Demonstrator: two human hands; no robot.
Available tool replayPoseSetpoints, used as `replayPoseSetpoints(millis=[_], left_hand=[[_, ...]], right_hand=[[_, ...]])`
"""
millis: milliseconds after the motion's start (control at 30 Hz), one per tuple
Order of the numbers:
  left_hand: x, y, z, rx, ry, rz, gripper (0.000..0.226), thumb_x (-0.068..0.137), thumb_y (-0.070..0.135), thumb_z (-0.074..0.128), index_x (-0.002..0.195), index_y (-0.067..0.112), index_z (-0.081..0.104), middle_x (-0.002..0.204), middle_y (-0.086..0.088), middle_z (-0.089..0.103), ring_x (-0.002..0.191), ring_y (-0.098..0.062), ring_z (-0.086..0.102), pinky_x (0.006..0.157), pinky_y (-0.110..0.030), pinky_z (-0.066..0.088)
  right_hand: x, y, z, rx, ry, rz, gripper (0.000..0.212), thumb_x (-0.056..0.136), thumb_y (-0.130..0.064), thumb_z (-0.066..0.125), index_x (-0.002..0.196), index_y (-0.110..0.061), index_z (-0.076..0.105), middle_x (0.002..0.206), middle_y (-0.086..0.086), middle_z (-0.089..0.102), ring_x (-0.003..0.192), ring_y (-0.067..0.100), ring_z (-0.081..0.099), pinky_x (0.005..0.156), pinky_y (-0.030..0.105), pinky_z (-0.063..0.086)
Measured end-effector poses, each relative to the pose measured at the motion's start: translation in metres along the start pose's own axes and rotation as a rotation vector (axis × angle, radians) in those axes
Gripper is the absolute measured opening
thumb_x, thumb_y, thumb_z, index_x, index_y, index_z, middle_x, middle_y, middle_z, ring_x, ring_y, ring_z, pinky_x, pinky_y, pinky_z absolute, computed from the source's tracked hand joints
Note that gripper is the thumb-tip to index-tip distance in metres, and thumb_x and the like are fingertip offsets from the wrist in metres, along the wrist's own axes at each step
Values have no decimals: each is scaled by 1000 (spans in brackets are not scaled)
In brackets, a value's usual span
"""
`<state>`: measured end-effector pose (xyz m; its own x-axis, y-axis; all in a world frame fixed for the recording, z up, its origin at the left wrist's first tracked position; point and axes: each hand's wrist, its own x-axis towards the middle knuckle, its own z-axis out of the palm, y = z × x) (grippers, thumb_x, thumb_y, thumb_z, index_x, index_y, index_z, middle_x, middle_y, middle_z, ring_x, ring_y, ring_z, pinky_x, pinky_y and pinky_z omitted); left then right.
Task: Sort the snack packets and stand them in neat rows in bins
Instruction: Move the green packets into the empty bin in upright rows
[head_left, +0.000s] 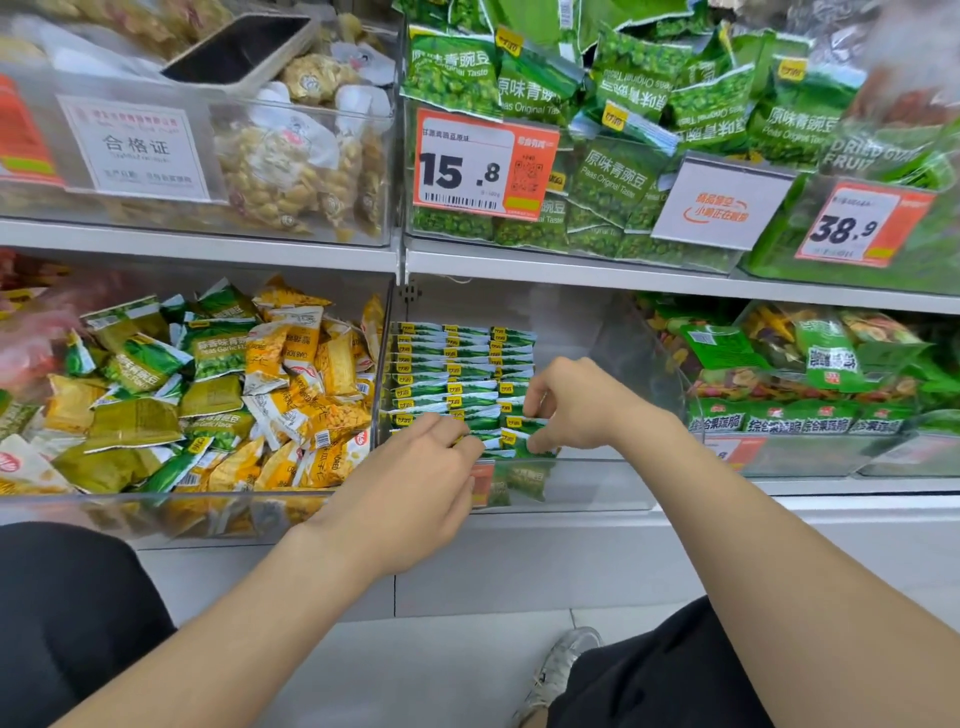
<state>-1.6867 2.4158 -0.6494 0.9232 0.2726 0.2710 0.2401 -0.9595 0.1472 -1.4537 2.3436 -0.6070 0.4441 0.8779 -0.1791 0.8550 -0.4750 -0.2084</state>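
Price tag (485, 165) reads 15.8 (another tag (862, 226): 38.9).

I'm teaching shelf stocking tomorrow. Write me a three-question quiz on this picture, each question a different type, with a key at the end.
1. True or false: the green packets in the clear bin stand in three rows.
2. Which price shows on the orange tag directly above that bin? A 15.8, B 25.8, C 9.9
3. Fill in: the left hand and the right hand both work at the ____ end of those rows.
Key: 1 true; 2 A; 3 front.
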Motion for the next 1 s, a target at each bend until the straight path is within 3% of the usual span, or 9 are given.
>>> replayPoseSetpoints(millis=[67,133,167,300,367,533,767,867,1000], left_hand=[[-3,-2,-12,12,90,24,28,103,28,46,123,21,65,122,5,61,117,-19,52,102,-35,46],[-7,-7,-25,19,236,-5,23,100,25,49,112,20,68,108,6,62,107,-20,54,93,-37,46],[-10,-10,-32,20,315,-45,19,99,24,51,106,20,69,102,6,61,102,-20,53,88,-37,44],[-28,-33,-58,-12,466,-363,7,95,22,57,92,24,64,84,9,56,81,-19,50,68,-35,37],[-41,-55,-65,-64,439,-541,8,94,25,56,93,28,64,84,9,61,79,-20,58,63,-36,44],[-77,-104,-78,-56,347,-742,24,88,18,53,104,27,69,94,2,72,90,-28,68,72,-42,57],[-113,-144,-100,386,258,-1022,35,80,11,68,115,15,67,126,-15,59,117,-43,49,93,-52,42],[-121,-150,-97,429,166,-1147,37,82,18,69,115,8,57,126,-24,53,117,-45,46,92,-51,44],[-121,-151,-93,445,153,-1105,38,84,18,69,115,12,49,121,-21,53,112,-40,49,85,-43,46]], right_hand=[[-4,-9,-8,-13,167,-13,24,84,-37,83,104,-27,74,104,-2,70,105,23,65,90,45,59],[-13,-33,-15,145,386,-54,12,91,-23,67,97,-27,77,87,-6,75,96,22,69,91,40,57],[-19,-51,-17,238,444,-89,20,90,-18,61,93,-28,77,76,-6,74,86,20,70,89,35,56],[-46,-126,-8,319,318,-324,24,87,-15,57,91,-29,75,61,-5,67,66,12,61,78,29,50],[-47,-154,3,280,282,-416,23,85,-19,55,93,-31,74,58,-7,60,61,10,56,73,33,55],[-29,-208,30,174,244,-585,24,87,-16,55,97,-25,76,75,-9,59,73,14,53,73,38,56],[5,-258,59,157,221,-657,29,97,-15,51,115,-20,74,110,4,74,106,26,67,90,41,56],[16,-277,73,153,206,-709,27,101,-16,56,125,-18,66,119,6,71,114,28,65,94,46,55],[26,-291,88,174,167,-708,44,99,-17,64,142,-21,52,127,8,66,117,33,63,93,49,56]])
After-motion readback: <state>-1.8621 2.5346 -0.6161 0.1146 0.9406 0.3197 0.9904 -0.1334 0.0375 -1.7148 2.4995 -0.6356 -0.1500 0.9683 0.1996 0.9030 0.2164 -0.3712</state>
